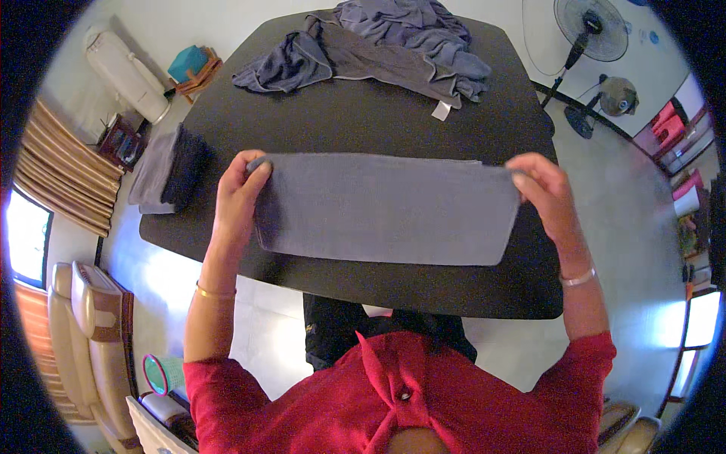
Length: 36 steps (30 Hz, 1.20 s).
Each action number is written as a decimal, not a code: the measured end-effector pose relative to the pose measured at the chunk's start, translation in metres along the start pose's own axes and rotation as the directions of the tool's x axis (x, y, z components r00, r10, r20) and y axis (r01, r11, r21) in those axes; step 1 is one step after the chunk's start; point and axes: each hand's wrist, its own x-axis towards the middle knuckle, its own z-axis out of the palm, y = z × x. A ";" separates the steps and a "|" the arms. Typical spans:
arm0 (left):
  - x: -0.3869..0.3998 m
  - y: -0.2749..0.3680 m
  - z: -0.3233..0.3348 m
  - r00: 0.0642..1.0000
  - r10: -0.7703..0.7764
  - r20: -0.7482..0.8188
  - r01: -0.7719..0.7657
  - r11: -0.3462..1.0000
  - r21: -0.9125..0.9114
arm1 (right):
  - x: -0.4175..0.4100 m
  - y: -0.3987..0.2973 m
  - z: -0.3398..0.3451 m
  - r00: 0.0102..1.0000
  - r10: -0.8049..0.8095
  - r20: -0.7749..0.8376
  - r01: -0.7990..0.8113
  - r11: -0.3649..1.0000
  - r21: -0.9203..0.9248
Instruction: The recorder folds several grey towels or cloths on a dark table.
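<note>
A grey cloth towel, folded into a long rectangle, stretches between my hands above the near part of the dark table. My left hand pinches its far left corner between thumb and fingers. At the far right corner, my right hand grips the edge the same way. Toward the table's far end lies a loose heap of crumpled grey towels, one with a white tag hanging from it. On the table's left edge sits a stack of folded grey and dark towels.
Past the table's right side stand a pedestal fan and a lower fan. To the left are a tall white appliance, a teal box on a wooden stand and a beige sofa. A green mesh basket stands near my left elbow.
</note>
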 end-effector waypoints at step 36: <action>0.007 -0.042 0.054 0.876 0.021 0.483 -0.461 0.334 0.822 | 0.011 0.048 0.046 0.864 -0.209 0.458 0.484 0.592 -0.644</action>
